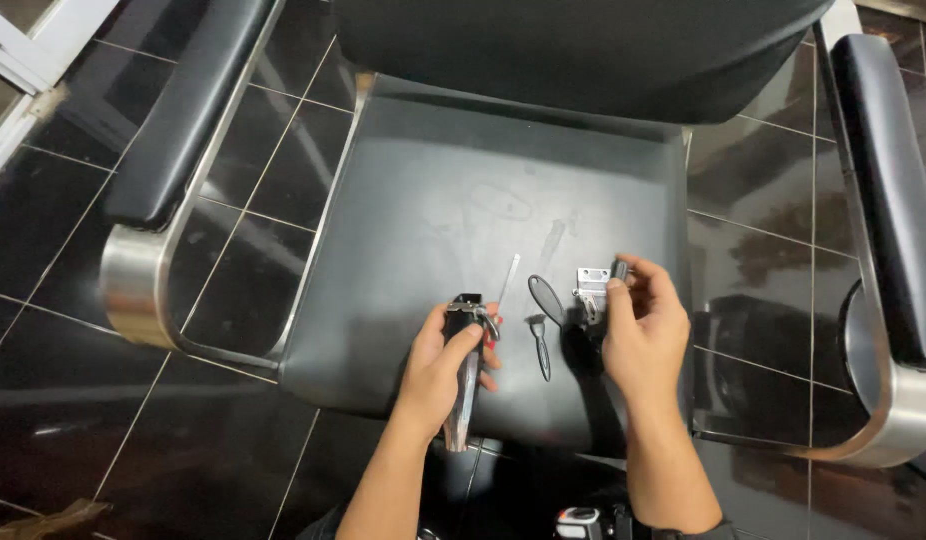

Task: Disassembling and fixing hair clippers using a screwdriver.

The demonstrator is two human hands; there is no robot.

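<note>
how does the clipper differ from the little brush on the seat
The clipper is held upright in the left hand, while the brush lies flat on the seat, untouched. The clipper is thick and shiny metal; the brush is thin and dark. The clipper is clearly longer than the brush. Both sit near the seat's front edge, between the two hands.

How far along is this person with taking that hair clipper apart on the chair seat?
Already off, it seems: the metal blade plate, pinched at the right hand fingertips. In hand: the left hand grips the hair clipper body upright over the seat. A small brush, a black oval piece and a thin tool lie untouched. Cleaning or refitting probably remains, though I can't tell which.
</note>
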